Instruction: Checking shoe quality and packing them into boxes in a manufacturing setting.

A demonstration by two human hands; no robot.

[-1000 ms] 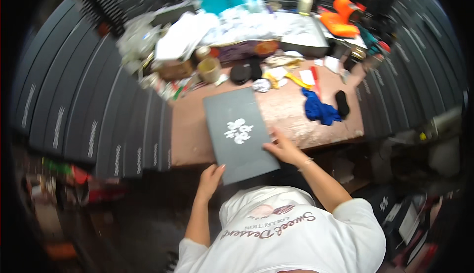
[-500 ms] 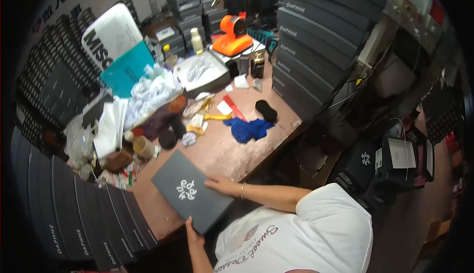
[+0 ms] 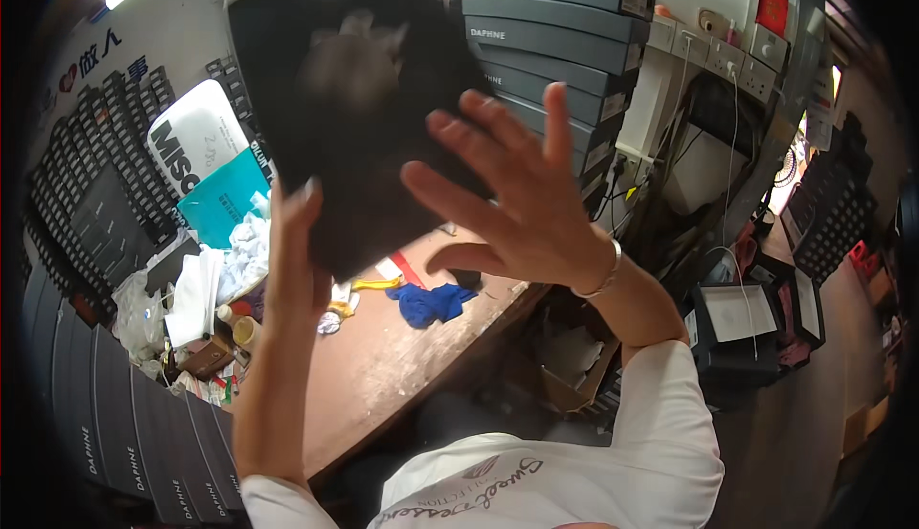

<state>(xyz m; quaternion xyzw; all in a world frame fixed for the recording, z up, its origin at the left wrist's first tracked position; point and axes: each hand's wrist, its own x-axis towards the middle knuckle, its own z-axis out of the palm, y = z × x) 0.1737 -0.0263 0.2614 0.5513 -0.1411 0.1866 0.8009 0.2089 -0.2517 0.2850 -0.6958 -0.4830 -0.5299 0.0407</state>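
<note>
Flat dark grey cardboard box [image 3: 354, 98]: upper centre of frame, motion-blurred, now lifted off the brown wooden surface [image 3: 402, 357] where it lay a second ago. Left hand [image 3: 299, 242] grips its lower edge, seemingly; right hand [image 3: 507, 194] spread wide against its side.

The box [image 3: 354, 98] at the upper middle of the frame is black with a blurred pale emblem. The bench [image 3: 402, 357] below it is reddish brown. A blue cloth [image 3: 431, 304] lies on it, beside a yellow tool [image 3: 375, 284]. At left, crumpled paper [image 3: 244, 251] is white and a folder [image 3: 222, 205] teal. The stacked boxes [image 3: 546, 31] at upper right are dark grey.
</note>
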